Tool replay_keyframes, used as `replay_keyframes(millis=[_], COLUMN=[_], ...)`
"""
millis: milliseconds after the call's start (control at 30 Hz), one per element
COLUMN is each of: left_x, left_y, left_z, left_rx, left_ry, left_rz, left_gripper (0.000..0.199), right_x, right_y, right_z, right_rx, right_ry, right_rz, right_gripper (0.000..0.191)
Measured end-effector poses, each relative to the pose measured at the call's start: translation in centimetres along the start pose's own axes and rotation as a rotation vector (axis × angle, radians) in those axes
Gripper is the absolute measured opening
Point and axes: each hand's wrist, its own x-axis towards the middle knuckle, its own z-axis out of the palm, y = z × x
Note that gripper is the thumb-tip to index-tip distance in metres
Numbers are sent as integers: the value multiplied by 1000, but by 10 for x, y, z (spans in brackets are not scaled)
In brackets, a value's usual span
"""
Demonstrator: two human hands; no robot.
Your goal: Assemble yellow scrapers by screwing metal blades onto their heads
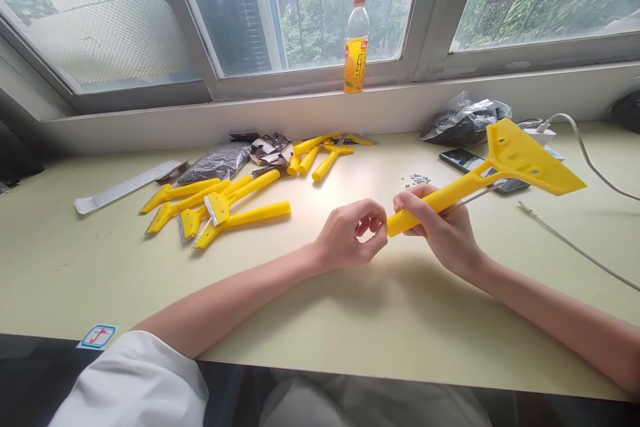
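My right hand [450,233] is closed round the handle of a yellow plastic scraper [453,193], its wide head tilted up to the right with small holes in it. Alongside the handle runs a thin metal rod [477,195] that comes out of the same hand; its other end is hidden. Thumb and fingers of my left hand [350,233] are pinched together at the butt end of the handle. What they hold, if anything, is hidden. Several finished-looking yellow scrapers with metal blades [217,210] lie in a pile to the left.
More yellow scrapers [325,160] lie at the back beside crumpled packaging [273,149] and a grey plastic bag [217,161]. Small metal parts [417,179] sit behind my right hand, near a phone [463,160]. A cable [575,243] crosses the right side. A drink bottle [356,47] stands on the sill.
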Motion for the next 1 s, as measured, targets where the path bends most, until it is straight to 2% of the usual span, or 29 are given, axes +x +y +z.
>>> replay_keyframes(millis=[467,733,1000], left_x=[1,5,6], left_y=[1,0,0], left_z=[-1,-1,1], left_rx=[-15,-154,-262], left_ry=[-42,-43,10], left_rz=[-37,-87,-161], left_gripper=[14,9,3], right_x=[3,3,0], right_y=[-2,0,3], right_z=[-5,-6,-5], right_rx=[53,40,3], right_ry=[-6,1,3], right_rz=[-14,-5,7], right_gripper=[26,27,28])
